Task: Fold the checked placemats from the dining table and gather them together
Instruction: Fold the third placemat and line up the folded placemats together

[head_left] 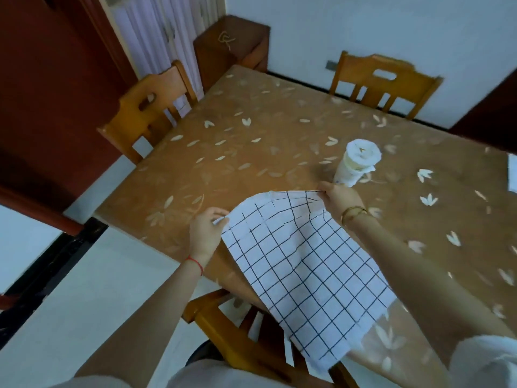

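Observation:
A white placemat with a black check (302, 264) hangs over the near corner of the dining table (251, 152), its lower end draped past the table edge. My left hand (205, 231) pinches the mat's upper left corner. My right hand (340, 198) pinches the upper right corner, which is lifted a little off the table. The top edge between my hands sags and wrinkles. No other placemat shows in this view.
A roll of tissue paper (356, 161) stands just beyond my right hand. Wooden chairs stand at the left (145, 113), the far side (383, 82) and right below me (240, 340). A small wooden cabinet (232, 43) sits in the far corner.

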`<state>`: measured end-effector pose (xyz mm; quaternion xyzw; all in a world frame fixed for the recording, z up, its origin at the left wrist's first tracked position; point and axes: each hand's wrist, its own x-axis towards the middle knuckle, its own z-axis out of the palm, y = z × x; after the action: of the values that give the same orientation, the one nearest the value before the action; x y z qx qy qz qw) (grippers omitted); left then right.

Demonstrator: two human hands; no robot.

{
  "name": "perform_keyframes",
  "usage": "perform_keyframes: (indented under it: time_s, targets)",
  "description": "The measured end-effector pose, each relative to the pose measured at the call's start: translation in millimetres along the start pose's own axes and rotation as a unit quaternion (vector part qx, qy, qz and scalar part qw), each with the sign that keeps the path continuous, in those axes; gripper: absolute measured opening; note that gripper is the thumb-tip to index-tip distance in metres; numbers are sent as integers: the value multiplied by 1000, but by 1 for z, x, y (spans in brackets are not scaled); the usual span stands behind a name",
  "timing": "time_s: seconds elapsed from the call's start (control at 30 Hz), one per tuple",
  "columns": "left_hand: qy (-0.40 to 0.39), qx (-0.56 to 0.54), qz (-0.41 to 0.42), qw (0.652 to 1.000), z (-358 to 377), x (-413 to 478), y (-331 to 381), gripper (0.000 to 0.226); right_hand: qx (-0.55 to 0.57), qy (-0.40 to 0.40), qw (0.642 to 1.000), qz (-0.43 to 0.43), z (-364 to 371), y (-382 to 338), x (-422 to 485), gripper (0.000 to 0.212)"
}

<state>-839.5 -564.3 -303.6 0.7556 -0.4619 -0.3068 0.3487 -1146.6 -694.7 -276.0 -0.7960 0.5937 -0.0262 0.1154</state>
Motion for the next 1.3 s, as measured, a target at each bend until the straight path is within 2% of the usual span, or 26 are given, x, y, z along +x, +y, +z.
perform_keyframes:
  time_s: [0.17, 0.4, 0.6, 0.73, 0.93, 1.07, 1.3]
  targets:
    - [-42, -8, 122, 992, -22, 29, 73, 10, 11, 64, 998, 25, -68, 18, -39, 20]
    - [-78, 29, 298, 951, -57, 56, 192, 16, 21, 176, 982, 57, -176, 39, -90, 16]
    - [-80, 35, 397, 914, -85, 64, 268, 9, 55, 255, 961, 87, -245, 39, -131, 15]
    - [-104, 12, 426, 899, -101, 60, 303, 11, 75, 303, 946, 89, -276, 36, -159, 16]
    - [-159, 19, 454, 876, -124, 44, 340, 17, 91, 286, 949, 98, -310, 29, -196, 11]
    - [-223, 43, 442, 868, -137, 36, 353, 21, 162, 236, 952, 113, -320, 31, -210, 10]
    - [-264, 53, 420, 867, -142, 38, 360, 24, 243, 177, 945, 130, -328, 32, -211, 16]
